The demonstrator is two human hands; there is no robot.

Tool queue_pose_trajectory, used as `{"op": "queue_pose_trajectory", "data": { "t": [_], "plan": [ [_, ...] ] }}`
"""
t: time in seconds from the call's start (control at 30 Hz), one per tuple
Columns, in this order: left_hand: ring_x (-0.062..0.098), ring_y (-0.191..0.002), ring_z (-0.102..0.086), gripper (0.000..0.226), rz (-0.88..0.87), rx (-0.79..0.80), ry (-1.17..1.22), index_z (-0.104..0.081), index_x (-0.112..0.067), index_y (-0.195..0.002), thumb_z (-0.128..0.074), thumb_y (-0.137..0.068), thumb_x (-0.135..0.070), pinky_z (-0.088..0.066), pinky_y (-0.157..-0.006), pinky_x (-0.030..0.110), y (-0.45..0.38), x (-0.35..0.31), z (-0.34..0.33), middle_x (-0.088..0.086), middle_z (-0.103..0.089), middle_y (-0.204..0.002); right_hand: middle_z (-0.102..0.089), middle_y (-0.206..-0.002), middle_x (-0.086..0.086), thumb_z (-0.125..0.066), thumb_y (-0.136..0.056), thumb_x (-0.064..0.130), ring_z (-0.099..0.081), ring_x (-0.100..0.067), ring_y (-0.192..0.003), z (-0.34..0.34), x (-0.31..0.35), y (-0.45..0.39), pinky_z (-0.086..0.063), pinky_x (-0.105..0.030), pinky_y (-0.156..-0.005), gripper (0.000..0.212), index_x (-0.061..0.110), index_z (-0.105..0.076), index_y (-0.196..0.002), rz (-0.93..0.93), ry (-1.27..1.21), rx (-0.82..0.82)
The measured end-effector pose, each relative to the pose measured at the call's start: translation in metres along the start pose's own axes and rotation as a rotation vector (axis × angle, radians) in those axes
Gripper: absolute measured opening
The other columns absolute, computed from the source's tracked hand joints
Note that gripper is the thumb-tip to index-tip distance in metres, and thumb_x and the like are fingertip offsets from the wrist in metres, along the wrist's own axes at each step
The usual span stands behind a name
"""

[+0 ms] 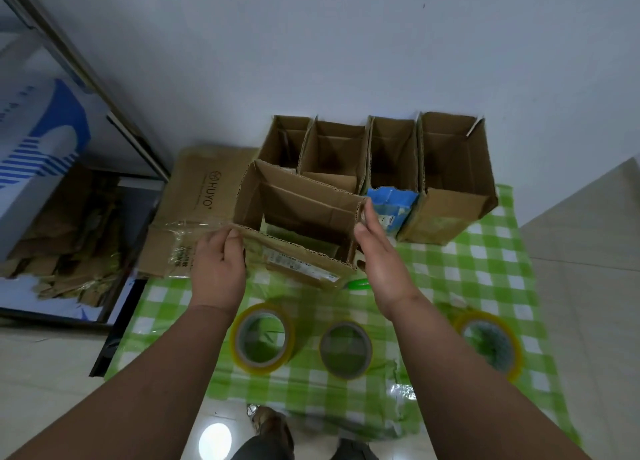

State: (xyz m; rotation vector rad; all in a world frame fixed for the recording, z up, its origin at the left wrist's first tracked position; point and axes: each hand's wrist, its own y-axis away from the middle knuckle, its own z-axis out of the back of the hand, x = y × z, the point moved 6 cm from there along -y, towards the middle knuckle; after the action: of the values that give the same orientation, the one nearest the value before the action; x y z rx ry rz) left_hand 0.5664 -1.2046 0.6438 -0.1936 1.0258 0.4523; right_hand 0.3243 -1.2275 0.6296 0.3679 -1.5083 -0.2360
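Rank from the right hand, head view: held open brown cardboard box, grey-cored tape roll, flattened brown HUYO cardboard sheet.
1. Open brown cardboard box: touching the right hand, at its right end.
2. Grey-cored tape roll: on the checked cloth, nearer the person.
3. Flattened brown HUYO cardboard sheet: far left, past the box.

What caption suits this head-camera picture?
Left hand grips and right hand presses an open cardboard box over a green checked cloth.
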Motion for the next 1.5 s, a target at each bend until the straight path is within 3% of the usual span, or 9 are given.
{"op": "queue_pose_trajectory", "data": {
  "t": [0.07,0.17,0.37,0.6,0.87,1.03,1.17,1.3,1.5],
  "plan": [
    [0.025,-0.108,-0.055,0.044,-0.094,-0.031,-0.007,-0.067,-0.010,-0.110,-0.036,-0.092,-0.035,-0.043,-0.095,0.039,0.003,-0.008,0.004,0.005,-0.061,-0.105,-0.024,-0.154,0.026,-0.044,-0.098,0.056,-0.026,0.003,-0.132,-0.001,0.002,-0.002,-0.025,-0.025,-0.102,0.050,0.064,-0.021,-0.141,-0.007,-0.018,-0.004],
    [-0.005,-0.091,-0.056,0.039,-0.219,-0.036,0.001,-0.055,-0.026,-0.133,-0.041,-0.097,-0.025,-0.042,-0.082,0.011,0.004,-0.011,0.009,-0.011,-0.062,-0.098,-0.028,-0.155,0.023,-0.051,-0.095,0.054,-0.030,0.002,-0.128,-0.001,0.001,-0.003,-0.026,-0.029,-0.102,0.056,0.060,-0.023,-0.144,-0.044,-0.039,-0.011],
    [-0.002,-0.098,-0.048,0.057,-0.307,0.206,-0.087,-0.048,-0.043,-0.139,-0.048,-0.098,-0.003,-0.037,-0.087,0.015,-0.009,-0.005,0.004,0.010,-0.055,-0.108,-0.038,-0.153,0.012,-0.060,-0.093,0.043,-0.030,-0.016,-0.143,0.003,-0.012,-0.007,-0.014,-0.058,-0.117,0.061,0.055,-0.030,-0.145,-0.195,-0.335,0.012],
    [0.012,-0.104,-0.061,0.044,0.258,0.407,0.320,-0.078,-0.039,-0.094,-0.053,-0.092,-0.003,-0.050,-0.094,0.034,-0.019,0.019,0.007,-0.020,-0.072,-0.105,-0.060,-0.132,0.012,-0.064,-0.093,0.030,-0.059,-0.003,-0.111,-0.006,-0.028,-0.012,-0.045,-0.032,-0.084,0.062,0.041,-0.035,-0.147,-0.261,-0.246,0.007],
    [0.021,-0.092,-0.058,0.021,0.306,0.462,0.296,-0.076,-0.025,-0.074,-0.082,-0.067,-0.044,-0.046,-0.096,0.039,-0.033,0.022,0.013,-0.008,-0.069,-0.084,-0.074,-0.101,0.009,-0.066,-0.092,0.018,-0.071,-0.006,-0.078,-0.007,-0.033,-0.020,-0.052,-0.022,-0.052,0.050,0.040,-0.048,-0.133,-0.354,-0.183,-0.091],
    [0.024,-0.100,-0.062,0.030,0.228,0.390,0.126,-0.070,-0.007,-0.091,-0.068,-0.089,-0.036,-0.045,-0.080,0.033,-0.043,0.017,0.007,0.011,-0.071,-0.100,-0.076,-0.089,0.011,-0.060,-0.090,0.009,-0.069,-0.017,-0.083,-0.008,-0.029,-0.023,-0.054,-0.046,-0.086,0.056,0.042,-0.046,-0.133,-0.319,-0.130,-0.109],
    [0.019,-0.088,-0.059,0.022,0.179,0.354,0.069,-0.055,-0.019,-0.099,-0.071,-0.088,-0.028,-0.043,-0.067,0.029,-0.050,0.010,0.003,0.007,-0.063,-0.098,-0.074,-0.104,0.010,-0.061,-0.091,0.024,-0.065,-0.022,-0.106,-0.010,-0.032,-0.019,-0.044,-0.048,-0.102,0.048,0.047,-0.051,-0.132,-0.304,-0.268,-0.127],
    [0.017,-0.095,-0.061,0.075,0.172,0.453,0.071,-0.028,-0.045,-0.144,-0.072,-0.088,-0.022,-0.047,-0.073,0.028,-0.057,0.012,-0.002,0.004,-0.056,-0.108,-0.056,-0.139,0.009,-0.063,-0.083,0.054,-0.049,-0.026,-0.130,-0.008,-0.035,-0.014,-0.034,-0.055,-0.109,0.057,0.054,-0.044,-0.137,-0.257,-0.340,-0.158],
    [0.028,-0.106,-0.058,0.117,-0.074,0.558,-0.184,0.004,-0.082,-0.128,-0.078,-0.079,-0.015,-0.054,-0.089,0.050,-0.076,-0.008,-0.007,0.007,-0.028,-0.153,-0.032,-0.151,0.016,-0.065,-0.088,0.004,-0.044,-0.017,-0.132,-0.011,-0.009,-0.022,-0.048,-0.040,-0.099,0.091,0.065,-0.022,-0.140,0.029,-0.043,-0.147]
  ]
}}
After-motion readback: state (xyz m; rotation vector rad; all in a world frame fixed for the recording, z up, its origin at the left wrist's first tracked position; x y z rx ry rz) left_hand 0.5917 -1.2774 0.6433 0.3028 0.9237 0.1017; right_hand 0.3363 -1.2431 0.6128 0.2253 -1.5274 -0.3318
